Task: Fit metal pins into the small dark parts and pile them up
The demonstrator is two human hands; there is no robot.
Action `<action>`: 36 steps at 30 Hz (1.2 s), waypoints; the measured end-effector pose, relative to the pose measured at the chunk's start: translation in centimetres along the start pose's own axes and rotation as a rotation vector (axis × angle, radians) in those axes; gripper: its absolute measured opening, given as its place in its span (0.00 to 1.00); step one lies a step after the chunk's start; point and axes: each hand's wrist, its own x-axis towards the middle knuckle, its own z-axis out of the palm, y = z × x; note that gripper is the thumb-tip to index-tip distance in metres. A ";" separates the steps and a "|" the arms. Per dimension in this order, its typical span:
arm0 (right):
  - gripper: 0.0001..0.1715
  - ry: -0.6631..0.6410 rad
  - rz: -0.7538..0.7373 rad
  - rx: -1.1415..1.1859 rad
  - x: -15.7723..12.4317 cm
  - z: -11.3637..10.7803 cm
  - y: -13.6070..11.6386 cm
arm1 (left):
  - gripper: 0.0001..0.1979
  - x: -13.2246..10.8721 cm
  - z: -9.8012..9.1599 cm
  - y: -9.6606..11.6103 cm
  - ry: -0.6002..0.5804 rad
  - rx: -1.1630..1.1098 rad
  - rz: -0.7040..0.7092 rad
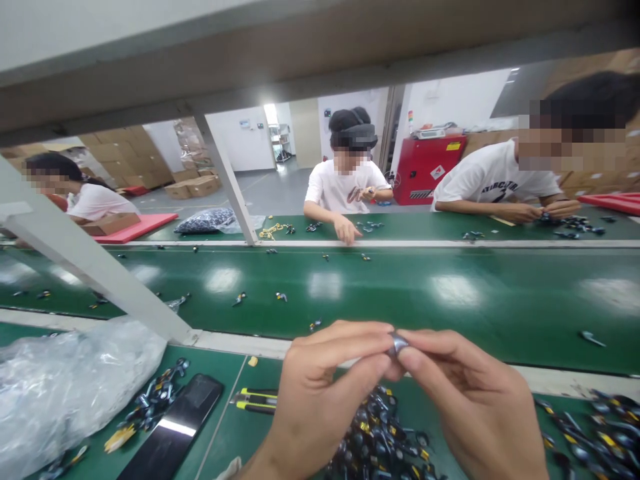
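Note:
My left hand [335, 380] and my right hand [470, 390] meet in front of me, above the green bench. Between their thumbs and index fingertips they pinch a small, shiny dark grey part [398, 344] that looks like an earbud shell. Both hands are closed on it, and the fingers cover most of its surface. Below them lies a heap of dark earbud-like parts [383, 433] with short stems and yellow bits. A black and yellow utility knife [256, 400] rests beside my left hand, partly hidden by it.
A black phone [173, 430], a clear plastic bag [75, 380] and more small parts [595, 433] lie on the bench. Beyond runs a green conveyor belt [380, 300] with scattered pieces. A slanted white post [95, 260] stands left; a beam crosses overhead. Three people sit opposite.

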 end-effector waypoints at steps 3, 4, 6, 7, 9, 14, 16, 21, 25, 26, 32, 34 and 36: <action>0.02 -0.089 0.000 0.028 0.6 -0.4 -0.3 | 0.15 0.1 0.0 -0.1 0.000 -0.018 -0.009; 0.02 -0.110 0.004 0.037 0.7 -0.5 -0.3 | 0.15 0.1 0.1 -0.1 0.008 -0.026 -0.007; 0.02 -0.117 0.018 0.048 0.9 -0.6 -0.3 | 0.14 0.0 0.2 -0.4 0.015 -0.034 -0.003; 0.01 -0.114 0.027 0.050 0.9 -0.6 -0.3 | 0.14 0.0 0.3 -0.5 0.019 -0.033 -0.002; 0.01 -0.104 0.039 0.054 0.9 -0.6 -0.3 | 0.13 0.0 0.4 -0.7 0.033 -0.022 0.001; 0.02 -0.107 -0.008 0.002 0.6 -0.5 0.1 | 0.14 0.0 0.4 -0.9 0.045 -0.020 0.039; 0.03 -0.046 -0.062 -0.030 0.3 -0.4 0.4 | 0.15 -0.1 0.5 -1.0 0.050 -0.004 0.100; 0.03 0.074 -0.113 -0.033 -0.4 0.1 0.7 | 0.18 -0.4 0.8 -1.3 0.063 0.117 0.271; 0.03 0.054 -0.149 -0.090 -0.2 0.0 0.8 | 0.16 -0.5 0.9 -1.5 0.094 0.107 0.238; 0.03 0.047 -0.174 -0.114 -0.2 -0.1 0.9 | 0.16 -0.5 0.9 -1.5 0.096 0.098 0.231; 0.08 0.044 -0.305 -0.202 0.0 -0.4 1.4 | 0.19 -0.6 1.1 -1.6 0.099 0.079 0.230; 0.10 0.041 -0.350 -0.244 0.0 -0.5 1.5 | 0.18 -0.6 1.0 -1.5 0.103 0.071 0.201; 0.12 0.035 -0.365 -0.263 0.1 -0.4 1.6 | 0.17 -0.6 0.9 -1.5 0.091 0.044 0.155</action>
